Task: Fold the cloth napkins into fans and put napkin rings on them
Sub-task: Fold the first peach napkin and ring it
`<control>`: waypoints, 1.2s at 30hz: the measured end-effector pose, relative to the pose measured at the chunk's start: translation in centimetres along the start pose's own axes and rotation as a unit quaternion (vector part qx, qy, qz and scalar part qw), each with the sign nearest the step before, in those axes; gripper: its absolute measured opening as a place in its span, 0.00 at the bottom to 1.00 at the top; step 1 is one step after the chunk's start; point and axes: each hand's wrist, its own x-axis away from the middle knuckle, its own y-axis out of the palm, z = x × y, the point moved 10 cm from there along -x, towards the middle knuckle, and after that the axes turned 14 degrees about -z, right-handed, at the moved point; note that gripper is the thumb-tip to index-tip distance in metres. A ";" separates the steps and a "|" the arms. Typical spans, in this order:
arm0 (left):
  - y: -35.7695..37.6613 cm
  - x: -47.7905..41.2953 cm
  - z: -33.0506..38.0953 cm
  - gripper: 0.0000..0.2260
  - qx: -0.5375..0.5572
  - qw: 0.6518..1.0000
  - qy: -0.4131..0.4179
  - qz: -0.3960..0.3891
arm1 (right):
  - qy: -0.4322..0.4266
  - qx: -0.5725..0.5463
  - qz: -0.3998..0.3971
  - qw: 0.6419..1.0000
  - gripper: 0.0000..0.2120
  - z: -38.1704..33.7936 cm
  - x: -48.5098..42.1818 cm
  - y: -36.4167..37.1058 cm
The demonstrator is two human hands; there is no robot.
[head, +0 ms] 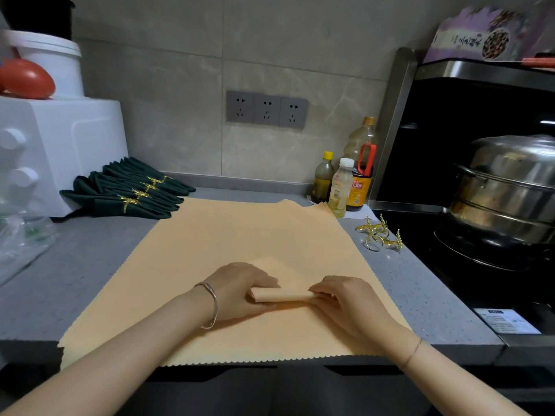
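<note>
A peach cloth napkin [228, 241] lies spread flat on the grey counter [90, 265]. Its near part is gathered into a narrow pleated strip [282, 295] in the middle. My left hand [240, 291] pinches the strip's left end, and my right hand [345, 298] pinches its right end. Several dark green napkins [126, 192], folded into fans with gold rings on them, lie at the back left. Loose gold napkin rings [380, 235] sit on the counter to the right of the peach cloth.
Oil and sauce bottles [345, 181] stand at the back right corner of the cloth. A black stove with a steel steamer pot [507, 187] is on the right. A white appliance [57, 151] and a plastic bag [21, 244] are on the left.
</note>
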 end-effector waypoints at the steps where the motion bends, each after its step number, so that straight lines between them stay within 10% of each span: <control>1: -0.6 -0.1 -0.7 0.12 0.042 0.999 -0.010 0.020 | 0.022 -0.039 -0.013 0.999 0.09 0.6 -0.2 0.0; 9: -3.6 -3.4 -4.2 0.24 0.250 0.964 -0.057 0.074 | 0.149 -0.360 -0.140 0.910 0.03 5.0 -2.1 2.4; 21: -3.8 -5.2 -7.6 0.17 0.159 0.959 -0.204 0.118 | 0.191 -0.284 -0.175 0.923 0.08 5.8 -4.3 2.9; 30: -4.0 -5.1 1.3 0.23 -0.009 0.997 0.037 0.072 | 0.221 -0.093 -0.169 0.956 0.16 5.7 -4.3 1.5; 36: -2.0 -5.0 2.5 0.29 -0.008 0.998 0.041 0.044 | 0.218 -0.289 -0.116 0.925 0.18 6.6 -3.2 2.4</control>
